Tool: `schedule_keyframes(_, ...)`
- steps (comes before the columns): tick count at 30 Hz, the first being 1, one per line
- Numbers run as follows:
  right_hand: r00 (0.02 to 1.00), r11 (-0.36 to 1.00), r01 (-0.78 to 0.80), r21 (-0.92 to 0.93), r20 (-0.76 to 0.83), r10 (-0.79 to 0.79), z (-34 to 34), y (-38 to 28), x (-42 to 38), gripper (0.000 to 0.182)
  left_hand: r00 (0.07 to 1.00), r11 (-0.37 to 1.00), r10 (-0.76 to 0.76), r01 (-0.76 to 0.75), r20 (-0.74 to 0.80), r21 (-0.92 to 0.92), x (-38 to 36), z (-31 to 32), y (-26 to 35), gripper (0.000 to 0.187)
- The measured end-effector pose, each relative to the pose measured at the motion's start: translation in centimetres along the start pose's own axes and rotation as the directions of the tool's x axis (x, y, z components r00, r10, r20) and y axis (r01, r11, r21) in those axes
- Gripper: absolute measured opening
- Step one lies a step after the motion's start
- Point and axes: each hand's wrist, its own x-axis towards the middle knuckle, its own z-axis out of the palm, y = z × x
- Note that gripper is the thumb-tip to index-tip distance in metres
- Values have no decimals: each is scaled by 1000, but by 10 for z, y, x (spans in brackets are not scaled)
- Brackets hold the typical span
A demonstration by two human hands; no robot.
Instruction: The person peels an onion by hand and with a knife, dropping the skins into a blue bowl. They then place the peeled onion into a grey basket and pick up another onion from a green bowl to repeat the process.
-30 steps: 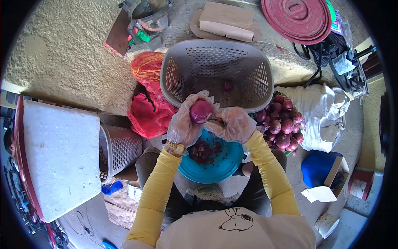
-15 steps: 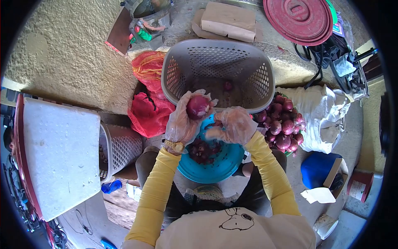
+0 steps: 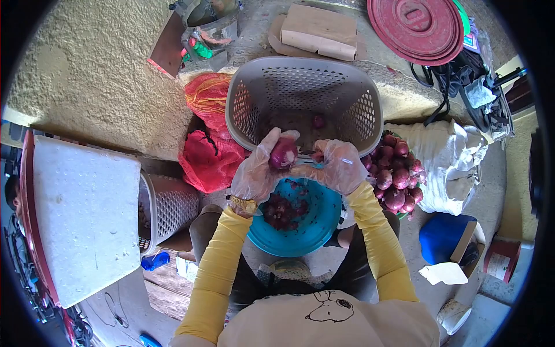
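My left hand (image 3: pixel 254 173), in a clear plastic glove, is closed around a red onion (image 3: pixel 284 154) above the near rim of the grey perforated basket (image 3: pixel 370 81). Close beside it, my gloved right hand (image 3: pixel 338 165) has its fingers bent together; a small dark reddish bit shows at the fingertips, too small to name. Below both hands is a turquoise basin (image 3: pixel 295 246) with dark red onion skins (image 3: pixel 283 213) in it. Another red onion (image 3: pixel 318 121) lies at the bottom of the basket.
A heap of red onions (image 3: pixel 399 176) stands right of the basin, beside a white sack (image 3: pixel 451 156). Red mesh bags (image 3: pixel 211 156) lie left of the basket. Further left are a second basket (image 3: pixel 173 202) and a white board (image 3: pixel 87 220). A blue container (image 3: pixel 442 237) sits at right.
The onion has turned in my left hand and shifted slightly right. My right hand has moved up a little, its fingers now nearer the onion.
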Motion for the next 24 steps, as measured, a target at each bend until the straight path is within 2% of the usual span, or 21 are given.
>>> schedule_keyframes(2,999,1000,20,16,-33,-19,7,4,-1,56,991,987,122,-115,-58,114,-4,-3,-6,62)
schedule_keyframes(3,997,999,40,32,-67,-38,11,7,-2,55,991,987,122,-115,-58,114,-3,-7,-5,62)
schedule_keyframes(5,995,999,40,10,-93,-39,18,6,-2,56,995,984,-13,31,-98,176,2,-13,-2,66)
schedule_keyframes(9,990,998,43,-49,-133,-49,19,6,-1,61,981,982,3,34,-193,187,2,-1,0,61)
schedule_keyframes(11,993,999,30,-38,-109,-34,13,1,0,61,980,981,-98,125,-172,151,5,-7,1,64)
schedule_keyframes(12,996,999,17,-27,-85,-20,10,-1,0,62,980,981,-98,125,-173,150,6,-10,2,64)
schedule_keyframes(14,994,999,38,-35,-104,-42,11,-4,1,63,951,951,-265,285,-159,123,9,-15,4,65)
schedule_keyframes(15,990,997,59,-44,-123,-64,11,-6,1,64,951,950,-265,285,-159,124,7,-14,2,65)
schedule_keyframes(17,993,997,65,-32,-94,-67,8,-10,2,65,981,964,-162,180,-107,195,1,-12,-2,64)
schedule_keyframes(21,991,994,102,38,-95,-98,3,-17,3,66,978,956,-181,200,-103,215,1,-13,-2,52)
schedule_keyframes(23,998,999,53,4,-36,-53,2,-16,2,65,964,844,-89,206,-249,495,2,-2,-2,69)
schedule_keyframes(24,1000,999,7,-33,22,-6,1,-16,2,64,964,844,-90,207,-250,495,2,-2,0,69)
